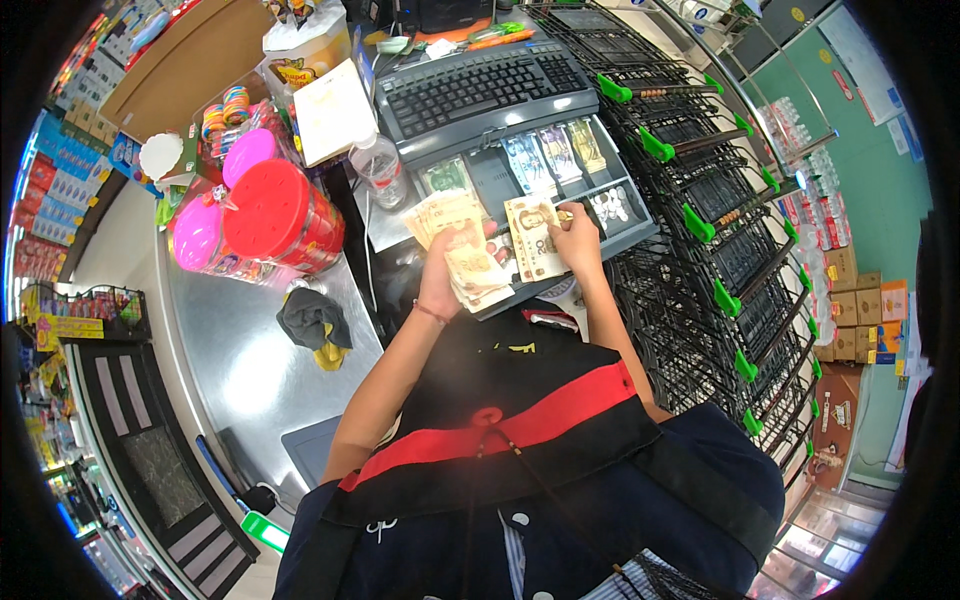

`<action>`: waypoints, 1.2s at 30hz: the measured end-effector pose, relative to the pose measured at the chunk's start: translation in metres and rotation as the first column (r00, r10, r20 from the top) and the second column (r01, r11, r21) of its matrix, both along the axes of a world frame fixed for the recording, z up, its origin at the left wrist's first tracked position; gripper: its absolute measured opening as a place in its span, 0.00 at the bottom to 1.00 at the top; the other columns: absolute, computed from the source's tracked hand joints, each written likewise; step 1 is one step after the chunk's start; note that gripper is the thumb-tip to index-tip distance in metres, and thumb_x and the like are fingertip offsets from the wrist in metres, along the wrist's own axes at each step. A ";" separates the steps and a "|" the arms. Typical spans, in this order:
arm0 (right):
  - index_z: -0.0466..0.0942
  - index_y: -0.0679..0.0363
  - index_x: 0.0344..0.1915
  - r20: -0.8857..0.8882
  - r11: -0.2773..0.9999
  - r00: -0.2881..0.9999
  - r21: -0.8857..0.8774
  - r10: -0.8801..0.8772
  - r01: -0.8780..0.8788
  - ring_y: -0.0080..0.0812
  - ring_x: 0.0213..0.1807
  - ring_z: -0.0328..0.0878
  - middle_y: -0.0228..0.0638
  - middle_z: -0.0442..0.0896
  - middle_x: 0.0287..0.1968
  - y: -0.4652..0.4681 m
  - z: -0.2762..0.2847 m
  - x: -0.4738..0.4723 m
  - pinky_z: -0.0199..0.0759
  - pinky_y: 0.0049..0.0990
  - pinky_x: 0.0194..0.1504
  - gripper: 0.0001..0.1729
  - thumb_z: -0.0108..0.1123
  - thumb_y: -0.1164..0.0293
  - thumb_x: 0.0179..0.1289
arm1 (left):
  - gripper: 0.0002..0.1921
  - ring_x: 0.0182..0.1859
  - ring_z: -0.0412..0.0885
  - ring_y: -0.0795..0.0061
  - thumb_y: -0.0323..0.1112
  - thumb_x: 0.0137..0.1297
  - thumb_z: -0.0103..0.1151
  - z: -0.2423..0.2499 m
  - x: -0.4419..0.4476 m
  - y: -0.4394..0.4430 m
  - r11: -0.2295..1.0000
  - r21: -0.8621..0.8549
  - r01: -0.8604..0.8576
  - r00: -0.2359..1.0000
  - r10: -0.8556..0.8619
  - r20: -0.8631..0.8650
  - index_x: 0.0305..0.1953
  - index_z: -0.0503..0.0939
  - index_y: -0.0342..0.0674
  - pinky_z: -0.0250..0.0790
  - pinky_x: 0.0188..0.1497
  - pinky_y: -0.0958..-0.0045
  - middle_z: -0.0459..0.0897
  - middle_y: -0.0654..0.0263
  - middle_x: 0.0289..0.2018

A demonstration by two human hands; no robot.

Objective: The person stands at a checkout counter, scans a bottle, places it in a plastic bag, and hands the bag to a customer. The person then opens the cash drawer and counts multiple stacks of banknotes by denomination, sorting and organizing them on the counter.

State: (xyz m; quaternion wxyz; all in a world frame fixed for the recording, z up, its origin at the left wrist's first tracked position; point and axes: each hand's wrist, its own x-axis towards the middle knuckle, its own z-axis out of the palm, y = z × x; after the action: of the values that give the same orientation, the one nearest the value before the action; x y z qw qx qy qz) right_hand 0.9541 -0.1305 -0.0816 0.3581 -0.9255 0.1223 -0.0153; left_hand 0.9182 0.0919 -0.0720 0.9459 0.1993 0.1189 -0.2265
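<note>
My left hand [441, 274] grips a fanned bundle of yellowish-brown banknotes [474, 271] over the front of the pulled-out cash drawer [491, 176]. My right hand [579, 244] pinches the right edge of a brown 20 banknote [534, 244]; whether more notes lie under it, I cannot tell. In the drawer's rear slots are blue notes [529, 163], purple notes [559, 154] and more yellowish notes [587, 144]. A green note [447, 176] lies at the left. Silver coins [611, 206] fill a compartment at the right, and other coins are partly hidden between my hands.
A black keyboard [480, 86] sits behind the drawer. To the left stand a plastic bottle [384, 171], a red-lidded tub [274, 214] and a grey-and-yellow cloth [315, 322] on the metal counter [217, 337]. Nested black shopping carts [697, 180] with green handle ends crowd the right side.
</note>
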 end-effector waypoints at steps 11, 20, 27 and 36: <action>0.75 0.62 0.48 0.000 0.364 0.941 0.922 0.339 -0.131 0.16 0.29 0.78 0.30 0.84 0.32 0.035 0.072 -0.011 0.69 0.13 0.32 0.15 0.62 0.78 0.61 | 0.27 0.48 0.79 0.66 0.52 0.73 0.38 0.032 -0.009 0.003 0.993 0.021 -0.113 0.992 0.112 0.055 0.62 0.65 0.38 0.73 0.54 0.60 0.76 0.57 0.56; 0.63 0.58 0.66 0.248 0.651 0.680 0.199 0.689 -0.732 0.23 0.36 0.70 0.38 0.68 0.51 0.147 0.053 -0.033 0.70 0.25 0.39 0.45 0.73 0.76 0.45 | 0.23 0.51 0.77 0.76 0.24 0.63 0.53 0.034 -0.086 0.072 0.799 0.514 -0.312 0.947 0.214 0.242 0.60 0.67 0.37 0.72 0.50 0.73 0.77 0.64 0.51; 0.50 0.57 0.72 0.387 -0.125 0.053 0.420 0.921 -0.899 0.41 0.73 0.53 0.42 0.61 0.70 0.228 0.021 -0.068 0.46 0.36 0.71 0.53 0.63 0.80 0.45 | 0.30 0.56 0.75 0.59 0.31 0.59 0.56 -0.014 -0.188 0.153 -0.031 0.971 -0.239 0.971 -0.022 0.238 0.60 0.58 0.26 0.68 0.55 0.66 0.75 0.50 0.53; 0.74 0.61 0.54 0.169 0.013 0.179 0.691 0.969 -0.723 0.23 0.42 0.79 0.31 0.82 0.38 0.255 -0.061 -0.105 0.72 0.26 0.47 0.24 0.65 0.77 0.55 | 0.24 0.50 0.77 0.60 0.32 0.52 0.61 -0.047 -0.242 0.174 -0.210 0.977 0.037 0.998 -0.048 -0.048 0.51 0.68 0.31 0.69 0.53 0.66 0.77 0.52 0.43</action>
State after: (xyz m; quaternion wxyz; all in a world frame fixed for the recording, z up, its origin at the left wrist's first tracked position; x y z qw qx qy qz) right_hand 0.8489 0.1242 -0.1422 0.5486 -0.5932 -0.4145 0.4188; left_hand 0.6763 0.2658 -0.1185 0.4324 0.8652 0.2406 -0.0810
